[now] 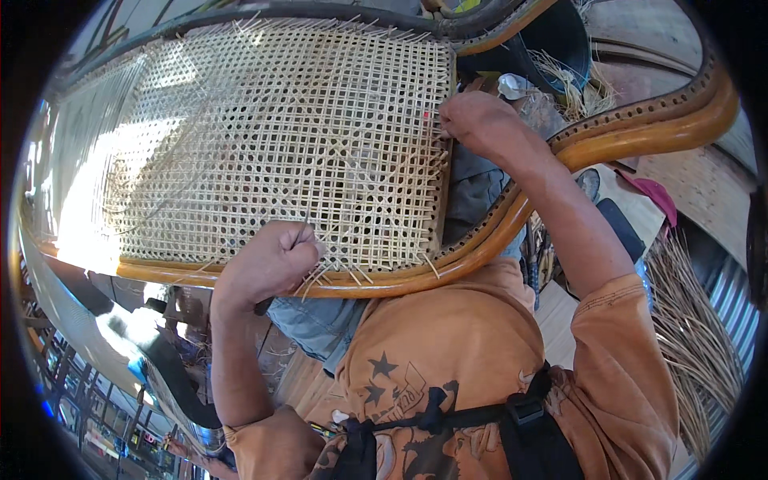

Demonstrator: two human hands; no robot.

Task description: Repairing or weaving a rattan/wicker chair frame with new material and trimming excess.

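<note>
A workshop with a pale plank floor (pixel 560 320) lies below, strewn at its right side with a loose heap of dry cane strands (pixel 704 352); a dark bucket (pixel 560 40) with more strands stands past the far right. Across the person's lap rests a curved, varnished orange-brown wooden chair frame (pixel 640 132) bearing a panel of pale woven cane mesh (pixel 280 136), open-weave with diagonal strands, which fills the upper left and middle of the view. The left hand (pixel 268 264) is closed in a fist at the near edge of the panel, just above the frame's near rail, clenched on a thin dark-handled tool (pixel 268 302) whose end shows under the palm, with a strand rising beside the knuckles. The right hand (pixel 480 120) is at the panel's right edge, fingers curled together against the weave there; whether they pinch a strand cannot be told. The person wears an orange printed shirt (pixel 464 344) and black straps (pixel 512 412)
</note>
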